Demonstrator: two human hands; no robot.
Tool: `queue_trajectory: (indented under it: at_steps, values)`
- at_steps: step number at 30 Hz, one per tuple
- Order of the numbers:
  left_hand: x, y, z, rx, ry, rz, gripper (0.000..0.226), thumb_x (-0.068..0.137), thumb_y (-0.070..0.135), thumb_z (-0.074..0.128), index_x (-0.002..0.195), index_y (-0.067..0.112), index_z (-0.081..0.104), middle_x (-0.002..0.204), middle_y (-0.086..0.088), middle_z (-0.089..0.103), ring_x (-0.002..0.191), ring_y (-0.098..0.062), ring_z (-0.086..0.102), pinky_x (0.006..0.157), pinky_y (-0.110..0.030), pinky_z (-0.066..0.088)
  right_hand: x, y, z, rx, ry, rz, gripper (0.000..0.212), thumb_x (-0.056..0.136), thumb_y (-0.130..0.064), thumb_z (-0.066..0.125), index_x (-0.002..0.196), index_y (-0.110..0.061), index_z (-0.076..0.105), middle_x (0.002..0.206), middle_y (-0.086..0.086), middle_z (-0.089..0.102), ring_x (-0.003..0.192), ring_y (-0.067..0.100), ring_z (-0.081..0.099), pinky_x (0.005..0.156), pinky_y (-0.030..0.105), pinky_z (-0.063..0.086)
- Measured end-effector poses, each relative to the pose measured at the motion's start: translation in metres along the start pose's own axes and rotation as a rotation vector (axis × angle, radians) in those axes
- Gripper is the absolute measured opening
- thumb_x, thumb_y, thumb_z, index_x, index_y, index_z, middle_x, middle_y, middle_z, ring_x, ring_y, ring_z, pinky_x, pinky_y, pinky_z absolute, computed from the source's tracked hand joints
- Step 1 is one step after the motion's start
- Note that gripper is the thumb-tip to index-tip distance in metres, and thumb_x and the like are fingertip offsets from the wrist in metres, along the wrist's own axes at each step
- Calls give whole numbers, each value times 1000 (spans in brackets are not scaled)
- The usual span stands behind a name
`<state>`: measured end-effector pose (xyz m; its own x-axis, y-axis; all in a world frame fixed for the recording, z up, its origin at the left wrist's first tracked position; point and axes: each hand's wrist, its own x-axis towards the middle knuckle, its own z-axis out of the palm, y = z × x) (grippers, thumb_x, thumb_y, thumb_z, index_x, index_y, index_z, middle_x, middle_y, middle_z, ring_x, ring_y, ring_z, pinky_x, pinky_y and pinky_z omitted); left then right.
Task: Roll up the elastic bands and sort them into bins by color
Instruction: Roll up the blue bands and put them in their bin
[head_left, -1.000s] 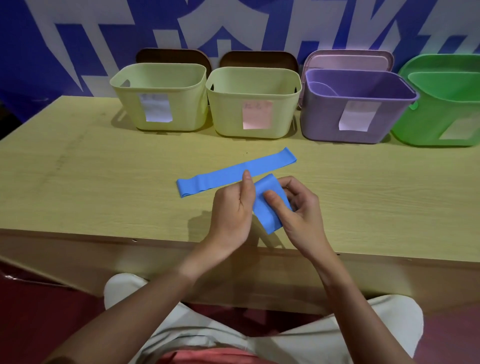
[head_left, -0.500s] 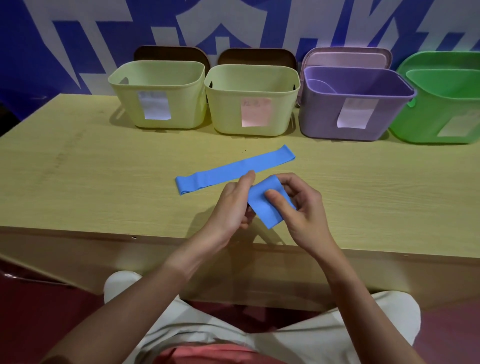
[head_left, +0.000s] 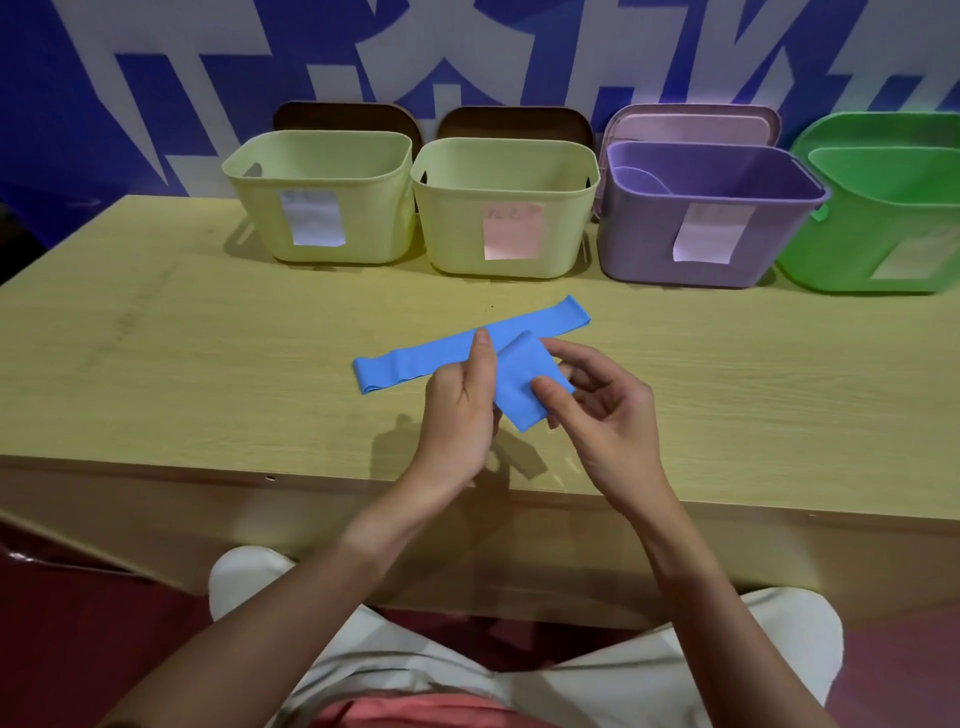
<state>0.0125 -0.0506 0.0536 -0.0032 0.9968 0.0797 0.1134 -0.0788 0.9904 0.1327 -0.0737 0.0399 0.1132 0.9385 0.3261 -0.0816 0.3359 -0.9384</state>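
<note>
Both hands hold a folded blue elastic band (head_left: 522, 384) just above the table's front part. My left hand (head_left: 460, 410) grips its left side, thumb up along the edge. My right hand (head_left: 602, 415) pinches its right side, thumb on top and fingers underneath. A second blue band (head_left: 415, 358) lies flat and stretched out on the table (head_left: 156, 364) behind the hands, slanting up to the right. Along the back stand two pale yellow bins (head_left: 322, 208) (head_left: 506, 218), a purple bin (head_left: 711, 228) and a green bin (head_left: 893, 228), each with a paper label.
Lids lean against the blue-and-white wall behind the bins: two brown ones (head_left: 343, 117) and a pink one (head_left: 691, 124). The table's front edge (head_left: 260, 467) runs just below my wrists. My lap in light trousers is beneath it.
The held band has turned a little between my fingers; my left thumb now stands up along its edge, and my right fingers have spread wider. The flat band has not moved.
</note>
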Motion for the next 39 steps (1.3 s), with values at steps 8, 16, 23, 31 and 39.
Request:
queue_trajectory:
  at_steps: [8,16,23,31,39]
  values:
    - [-2,16,-7,-183,-320,-258,63,102,35,30,40,25,29,40,8,19,37,-9,13,43,-19,12,3,-12,-5,-80,-55,-53,27,84,-7,65,110,-15,63,70,20,48,60,10,48,60,18,47]
    - [0,6,-14,168,-229,133,51,103,41,30,61,12,36,47,11,31,45,-8,29,47,-23,26,1,-9,-5,-81,22,2,13,84,-4,68,95,-9,66,63,-8,58,57,4,56,59,17,49]
    - [-4,-8,-18,386,-161,366,42,99,37,25,60,31,36,50,8,37,49,-9,39,53,-28,31,4,-5,0,-61,30,68,14,85,-2,66,96,6,63,63,-10,65,54,3,58,57,14,46]
    - [3,5,-22,70,-329,81,50,105,29,23,58,13,28,42,12,23,38,-7,18,40,-18,18,13,-25,-14,-68,-146,143,39,73,-22,71,99,6,63,74,10,59,57,10,54,63,19,46]
    - [15,16,-30,-193,-564,-318,49,101,45,27,59,18,25,48,6,16,40,-10,11,39,-20,12,35,-37,-16,-89,-244,61,20,80,-2,70,100,-3,68,89,-1,69,65,9,55,63,20,46]
